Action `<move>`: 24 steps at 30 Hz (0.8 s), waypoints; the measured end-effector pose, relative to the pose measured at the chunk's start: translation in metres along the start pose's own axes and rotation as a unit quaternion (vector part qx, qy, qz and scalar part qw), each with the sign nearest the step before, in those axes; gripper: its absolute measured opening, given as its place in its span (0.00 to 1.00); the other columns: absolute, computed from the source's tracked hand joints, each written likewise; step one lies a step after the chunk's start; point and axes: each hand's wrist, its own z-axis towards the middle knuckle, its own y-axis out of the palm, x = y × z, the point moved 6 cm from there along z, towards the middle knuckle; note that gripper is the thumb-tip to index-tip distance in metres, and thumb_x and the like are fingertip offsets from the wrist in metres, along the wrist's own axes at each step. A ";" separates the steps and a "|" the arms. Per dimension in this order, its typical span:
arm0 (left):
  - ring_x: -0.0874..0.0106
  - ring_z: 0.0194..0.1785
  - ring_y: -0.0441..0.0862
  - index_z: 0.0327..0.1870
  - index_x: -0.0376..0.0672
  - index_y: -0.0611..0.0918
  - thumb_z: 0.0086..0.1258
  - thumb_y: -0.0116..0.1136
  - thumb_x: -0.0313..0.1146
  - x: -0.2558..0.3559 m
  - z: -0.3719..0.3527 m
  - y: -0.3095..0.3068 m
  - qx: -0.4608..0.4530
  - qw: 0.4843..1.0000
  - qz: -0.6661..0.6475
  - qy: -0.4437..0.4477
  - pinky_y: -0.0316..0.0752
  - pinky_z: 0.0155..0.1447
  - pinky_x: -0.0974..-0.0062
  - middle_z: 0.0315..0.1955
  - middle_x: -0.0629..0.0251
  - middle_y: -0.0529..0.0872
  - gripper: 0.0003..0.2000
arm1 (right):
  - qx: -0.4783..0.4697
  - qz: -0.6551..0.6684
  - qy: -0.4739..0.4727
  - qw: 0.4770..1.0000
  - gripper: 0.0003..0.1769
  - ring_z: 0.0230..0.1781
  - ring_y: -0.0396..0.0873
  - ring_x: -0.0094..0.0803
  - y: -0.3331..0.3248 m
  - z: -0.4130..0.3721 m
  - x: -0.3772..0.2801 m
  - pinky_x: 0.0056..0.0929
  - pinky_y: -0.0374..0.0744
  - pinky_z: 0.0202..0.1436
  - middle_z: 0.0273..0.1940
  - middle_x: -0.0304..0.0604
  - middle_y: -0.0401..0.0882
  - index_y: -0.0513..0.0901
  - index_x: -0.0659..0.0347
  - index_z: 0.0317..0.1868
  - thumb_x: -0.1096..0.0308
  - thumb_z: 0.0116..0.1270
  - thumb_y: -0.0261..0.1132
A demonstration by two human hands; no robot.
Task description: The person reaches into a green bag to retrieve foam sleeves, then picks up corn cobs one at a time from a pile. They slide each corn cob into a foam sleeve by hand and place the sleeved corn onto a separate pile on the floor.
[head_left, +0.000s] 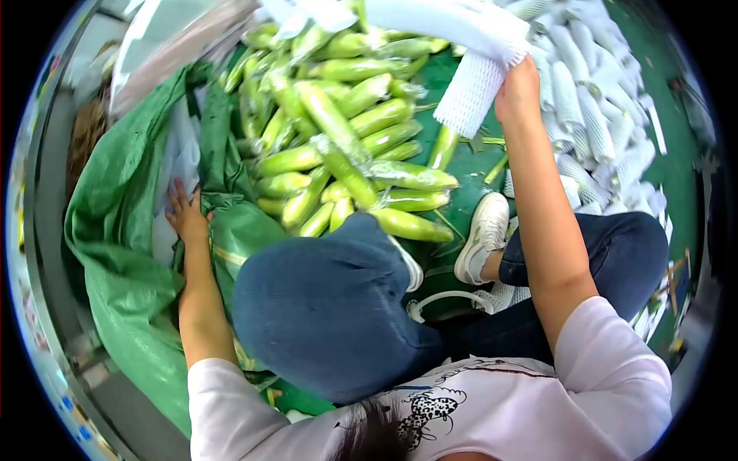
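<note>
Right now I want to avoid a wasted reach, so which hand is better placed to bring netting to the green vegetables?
Right, I'd say: the right hand holds white netting close to the green vegetables, while the left hand is spread against pale sheeting at the green sack.

a smooth green floor [680,184] fills the middle and runs out to the right, with thin brown scraps [675,284] near its right edge. along its left side are a grey surface [131,415] and a long pale rail [32,253], bowed by the lens, with blurred, many-coloured clutter [69,411] beyond. the light is bright and fairly even, the far right dim and indistinct.
</note>
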 end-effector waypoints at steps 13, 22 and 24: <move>0.51 0.75 0.55 0.76 0.38 0.55 0.65 0.62 0.52 0.145 0.071 -0.469 -0.192 0.663 -0.573 0.441 0.52 0.76 0.60 0.75 0.44 0.52 0.44 | -0.058 -0.120 0.068 0.989 0.22 0.45 0.79 0.29 -0.027 -0.119 -0.062 0.28 0.78 0.50 0.48 0.41 0.81 0.75 0.62 0.59 0.71 0.63 0.62; 0.54 0.64 0.73 0.69 0.36 0.66 0.68 0.63 0.44 0.311 -0.080 -0.479 -0.007 0.485 -0.835 0.260 0.65 0.69 0.60 0.61 0.49 0.76 0.34 | 0.000 -0.363 0.221 0.905 0.35 0.52 0.76 0.29 -0.117 -0.172 -0.117 0.27 0.72 0.60 0.51 0.44 0.80 0.78 0.67 0.58 0.40 0.76 0.46; 0.64 0.48 0.83 0.63 0.36 0.73 0.70 0.58 0.44 0.326 -0.123 -0.459 -0.243 0.237 -0.940 0.035 0.78 0.54 0.67 0.50 0.54 0.84 0.26 | -0.041 -0.313 0.057 0.947 0.27 0.48 0.77 0.26 -0.128 -0.184 -0.212 0.26 0.74 0.56 0.47 0.41 0.81 0.78 0.68 0.55 0.49 0.73 0.58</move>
